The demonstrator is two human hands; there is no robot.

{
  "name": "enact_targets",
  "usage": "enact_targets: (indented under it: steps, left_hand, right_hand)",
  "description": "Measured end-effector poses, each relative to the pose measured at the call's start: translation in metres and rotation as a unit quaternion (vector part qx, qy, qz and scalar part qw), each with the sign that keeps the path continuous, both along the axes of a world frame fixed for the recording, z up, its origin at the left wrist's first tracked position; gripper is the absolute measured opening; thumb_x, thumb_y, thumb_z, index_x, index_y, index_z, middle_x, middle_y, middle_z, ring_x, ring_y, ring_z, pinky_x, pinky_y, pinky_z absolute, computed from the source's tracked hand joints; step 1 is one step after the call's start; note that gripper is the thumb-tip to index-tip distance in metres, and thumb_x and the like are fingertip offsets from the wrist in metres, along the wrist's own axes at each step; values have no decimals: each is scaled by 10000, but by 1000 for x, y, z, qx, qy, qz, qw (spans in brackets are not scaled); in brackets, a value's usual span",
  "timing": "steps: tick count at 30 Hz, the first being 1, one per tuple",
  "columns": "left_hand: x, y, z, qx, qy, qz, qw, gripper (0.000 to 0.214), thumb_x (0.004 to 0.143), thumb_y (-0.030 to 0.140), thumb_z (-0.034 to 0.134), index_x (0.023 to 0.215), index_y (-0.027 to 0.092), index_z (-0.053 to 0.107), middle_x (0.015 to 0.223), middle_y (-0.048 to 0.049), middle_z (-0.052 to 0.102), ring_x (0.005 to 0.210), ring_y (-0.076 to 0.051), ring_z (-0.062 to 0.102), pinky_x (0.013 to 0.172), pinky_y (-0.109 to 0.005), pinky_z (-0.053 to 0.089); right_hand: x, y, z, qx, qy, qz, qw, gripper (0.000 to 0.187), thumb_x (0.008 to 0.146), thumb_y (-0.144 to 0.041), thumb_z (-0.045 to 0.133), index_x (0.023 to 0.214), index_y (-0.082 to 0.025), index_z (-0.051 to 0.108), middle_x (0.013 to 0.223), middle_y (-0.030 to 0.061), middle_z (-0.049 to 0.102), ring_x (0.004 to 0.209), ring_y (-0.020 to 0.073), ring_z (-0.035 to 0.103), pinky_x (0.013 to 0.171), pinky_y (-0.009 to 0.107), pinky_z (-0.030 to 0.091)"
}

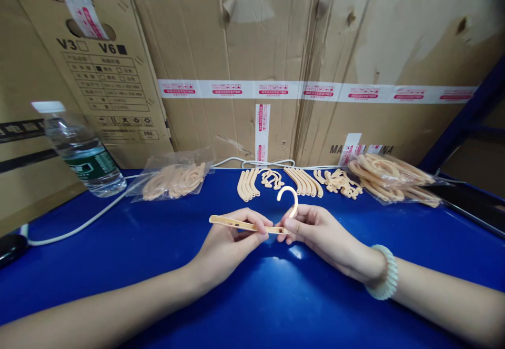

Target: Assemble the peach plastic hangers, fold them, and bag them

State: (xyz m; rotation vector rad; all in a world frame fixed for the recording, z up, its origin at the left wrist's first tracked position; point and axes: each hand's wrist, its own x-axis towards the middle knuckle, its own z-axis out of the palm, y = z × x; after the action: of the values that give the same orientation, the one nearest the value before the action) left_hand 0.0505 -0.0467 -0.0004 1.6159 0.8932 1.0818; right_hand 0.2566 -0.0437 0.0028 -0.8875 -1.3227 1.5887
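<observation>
Between the fingers of my left hand (232,243) is a beige plastic hanger arm (224,220), its hollow side showing and its free end pointing left. My right hand (325,236) pinches a beige hanger hook (294,196), whose curve stands up above the fingers. The hook's base meets the right end of the arm at my right fingertips; whether the two are joined I cannot tell. Behind my hands lie rows of curved hanger arms (248,185), more arms (303,182), a small group of hooks (271,178) and a heap of small beige pieces (342,182).
A clear bag of beige parts (175,178) lies at left, by a water bottle (87,154). More bagged parts (390,178) sit at right beside a dark flat object (473,207). A white cable (82,228) crosses the blue table (252,307); cardboard (229,38) stands behind.
</observation>
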Motion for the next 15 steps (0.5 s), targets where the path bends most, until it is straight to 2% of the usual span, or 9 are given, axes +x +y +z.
enact_targets:
  steps: [9, 15]
  left_hand:
    - [2, -1, 2, -3, 21, -21, 1000, 94, 783, 222, 676, 713, 190, 623, 878, -19, 700, 812, -180, 677, 722, -292, 533]
    - [4, -1, 6, -8, 50, -6, 999, 127, 775, 277, 714, 815, 185, 636, 828, -8, 671, 797, -178, 666, 718, -290, 547]
  right_hand:
    - [-4, -3, -2, 48, -48, -44, 997, 289, 710, -409, 811, 731, -185, 630, 617, -12, 676, 579, 106, 599, 586, 235, 469]
    - [-4, -3, -1, 66, -77, -47, 994, 307, 702, -423, 809, 728, -181, 622, 587, -22, 642, 548, 104, 556, 564, 244, 446]
